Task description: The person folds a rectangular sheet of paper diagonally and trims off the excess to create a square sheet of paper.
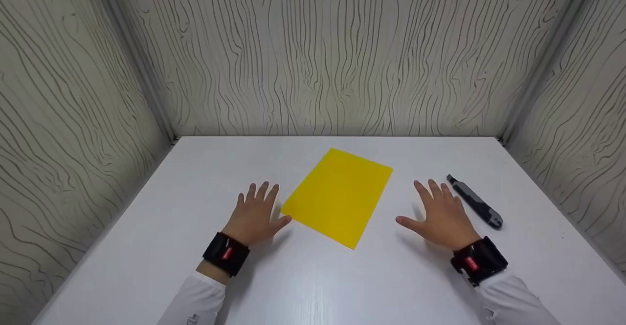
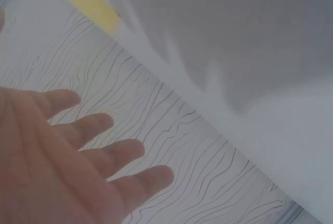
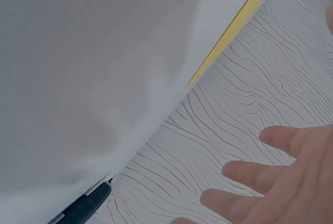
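A yellow rectangular sheet [image 1: 340,195] lies flat and at a slant on the white table, between the two hands. My left hand [image 1: 257,217] is spread palm down at its left side, the thumb tip right by the sheet's near-left corner in the head view. To the right of the sheet, my right hand [image 1: 442,217] is also spread, holding nothing. Just beyond its outer fingers lies a grey and black utility knife [image 1: 474,202], angled with its narrow tip away from me. In the right wrist view the knife [image 3: 86,203] shows at the bottom, below straight fingers.
The white table [image 1: 313,286] ends at a back wall panel [image 1: 313,61] with dark wood-grain lines. Similar panels stand at the left [image 1: 63,119] and right [image 1: 587,119]. Both wrists wear black straps, the left strap [image 1: 226,254] and right strap [image 1: 479,260], above white sleeves.
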